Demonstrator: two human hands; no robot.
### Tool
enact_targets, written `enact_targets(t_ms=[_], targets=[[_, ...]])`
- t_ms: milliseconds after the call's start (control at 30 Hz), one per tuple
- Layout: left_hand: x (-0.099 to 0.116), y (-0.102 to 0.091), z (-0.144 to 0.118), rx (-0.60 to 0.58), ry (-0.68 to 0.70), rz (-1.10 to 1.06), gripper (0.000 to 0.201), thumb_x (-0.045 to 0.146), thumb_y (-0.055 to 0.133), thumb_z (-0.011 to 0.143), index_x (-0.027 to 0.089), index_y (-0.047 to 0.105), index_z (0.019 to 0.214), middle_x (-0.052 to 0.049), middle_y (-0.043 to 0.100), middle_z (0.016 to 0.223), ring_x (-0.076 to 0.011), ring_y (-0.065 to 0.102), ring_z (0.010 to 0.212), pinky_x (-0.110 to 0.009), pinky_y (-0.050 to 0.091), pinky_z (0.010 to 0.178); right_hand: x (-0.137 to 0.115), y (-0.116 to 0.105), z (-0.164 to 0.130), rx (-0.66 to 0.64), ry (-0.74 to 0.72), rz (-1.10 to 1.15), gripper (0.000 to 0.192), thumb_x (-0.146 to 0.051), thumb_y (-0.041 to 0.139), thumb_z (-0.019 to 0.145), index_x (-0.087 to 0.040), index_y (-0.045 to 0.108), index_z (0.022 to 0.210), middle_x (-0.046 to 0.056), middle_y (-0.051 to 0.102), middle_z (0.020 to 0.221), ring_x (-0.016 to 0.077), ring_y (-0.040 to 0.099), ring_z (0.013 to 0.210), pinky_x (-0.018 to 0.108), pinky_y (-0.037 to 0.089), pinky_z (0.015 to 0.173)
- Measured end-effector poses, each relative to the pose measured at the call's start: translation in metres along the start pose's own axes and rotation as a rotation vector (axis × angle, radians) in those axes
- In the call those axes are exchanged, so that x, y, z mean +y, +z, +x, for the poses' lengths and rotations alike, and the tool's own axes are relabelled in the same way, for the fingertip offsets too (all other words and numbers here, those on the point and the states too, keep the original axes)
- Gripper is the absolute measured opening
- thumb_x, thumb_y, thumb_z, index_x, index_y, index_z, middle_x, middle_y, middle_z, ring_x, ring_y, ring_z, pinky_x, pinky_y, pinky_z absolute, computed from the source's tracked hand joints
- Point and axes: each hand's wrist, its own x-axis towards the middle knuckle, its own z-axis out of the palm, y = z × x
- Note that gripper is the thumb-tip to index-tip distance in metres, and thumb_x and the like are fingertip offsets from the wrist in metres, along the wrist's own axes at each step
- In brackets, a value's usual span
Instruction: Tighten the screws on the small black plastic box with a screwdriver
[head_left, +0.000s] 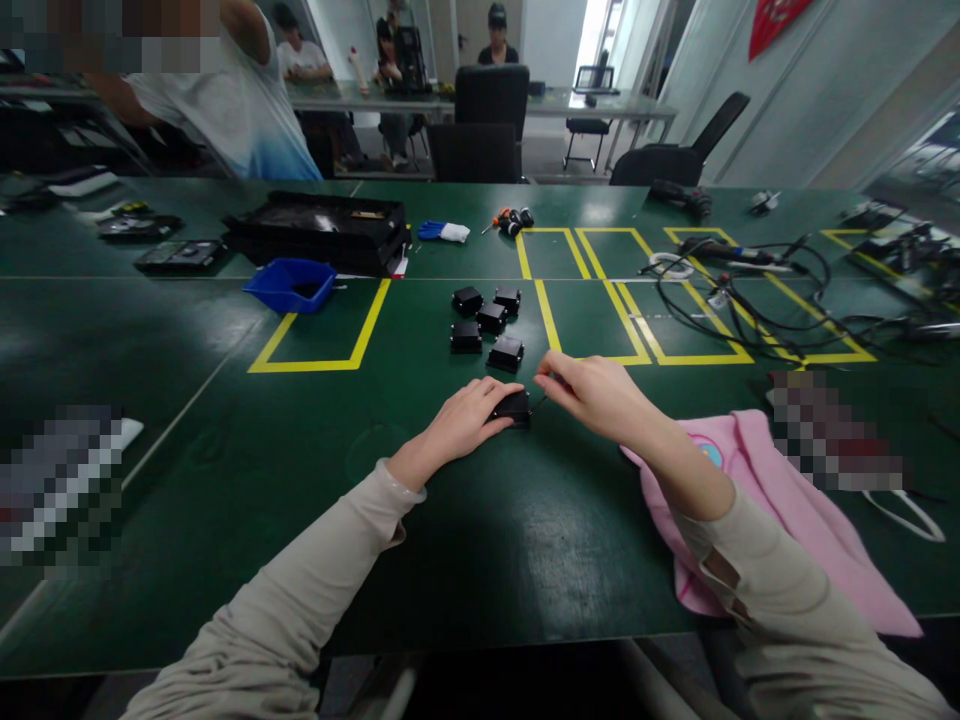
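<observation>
beige sleeves; left hand point(465, 418) on boxy blk module point(514, 407), right hand point(592, 392) beside.

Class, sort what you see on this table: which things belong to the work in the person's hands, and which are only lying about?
In use:
left hand resting on a small black box
right hand pinching a thin tool at that box
five more black boxes just beyond

Lying about:
blue bin
black tray
pink cloth
cables
screwdrivers
</observation>
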Motion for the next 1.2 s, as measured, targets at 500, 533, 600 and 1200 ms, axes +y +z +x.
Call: enact_targets(t_ms=[500, 533, 600, 1200], targets=[[0.0007, -0.0009, 0.0, -0.01, -0.005, -0.008, 0.046, 0.036, 0.052, 0.094, 0.028, 0.038, 0.137, -0.006, 0.053, 0.119, -0.0225, 0.053, 0.105, -0.036, 0.045, 0.089, -0.0017, 0.0001, -0.0004, 0.015, 0.014, 0.032, 0.028, -0.035, 0.034, 0.096, -0.019, 0.051, 0.111, 0.002, 0.064, 0.073, 0.0152, 0.054, 0.06, 0.026, 0.027, 0.058], [0.0007, -0.001, 0.0, -0.01, -0.005, -0.009, 0.046, 0.036, 0.052, 0.094, 0.028, 0.038, 0.137, -0.006, 0.053, 0.119, -0.0226, 0.053, 0.105, -0.036, 0.045, 0.089, -0.0018, -0.0001, -0.0005, 0.017, 0.01, 0.037, 0.028, -0.034, 0.033, 0.096, -0.019, 0.051, 0.111, 0.002, 0.064, 0.073, 0.0151, 0.053, 0.06, 0.026, 0.027, 0.058], [0.0006, -0.0008, 0.0, -0.009, -0.005, -0.013, 0.045, 0.036, 0.051, 0.095, 0.028, 0.038, 0.137, -0.006, 0.053, 0.119, -0.0226, 0.053, 0.104, -0.036, 0.046, 0.088, -0.0015, -0.0002, -0.0006, 0.019, -0.001, 0.038, 0.028, -0.036, 0.032, 0.096, -0.019, 0.051, 0.109, 0.002, 0.064, 0.074, 0.015, 0.053, 0.061, 0.026, 0.027, 0.058], [0.0011, -0.0019, 0.0002, -0.012, -0.005, -0.012, 0.044, 0.036, 0.052, 0.094, 0.028, 0.04, 0.136, -0.007, 0.053, 0.12, -0.0229, 0.053, 0.105, -0.037, 0.045, 0.09, -0.0006, 0.0006, 0.0004, 0.015, 0.012, 0.027, 0.027, -0.038, 0.034, 0.096, -0.02, 0.052, 0.103, 0.002, 0.063, 0.071, 0.0153, 0.053, 0.06, 0.026, 0.026, 0.057]])
